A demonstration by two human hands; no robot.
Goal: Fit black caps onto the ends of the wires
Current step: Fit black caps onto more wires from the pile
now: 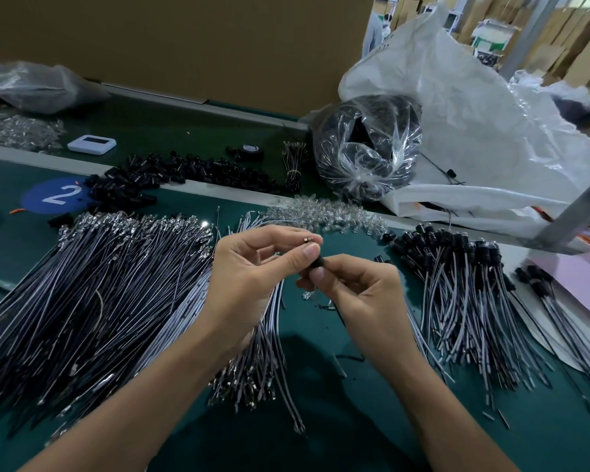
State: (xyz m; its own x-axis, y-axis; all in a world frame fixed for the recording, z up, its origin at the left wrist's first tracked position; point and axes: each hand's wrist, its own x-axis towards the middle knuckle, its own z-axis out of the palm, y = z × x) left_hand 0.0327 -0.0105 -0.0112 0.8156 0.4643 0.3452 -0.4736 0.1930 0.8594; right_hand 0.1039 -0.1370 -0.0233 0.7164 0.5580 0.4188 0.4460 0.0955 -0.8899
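The cap (317, 263) is pinched in the right hand (351, 287), over mid-table, just below the wire end (310, 239) pinched by the left hand (252, 267). That metal tip lies roughly level and points right. They aren't joined yet, I'd say; next the tip needs lining up with the cap's opening, then a push.
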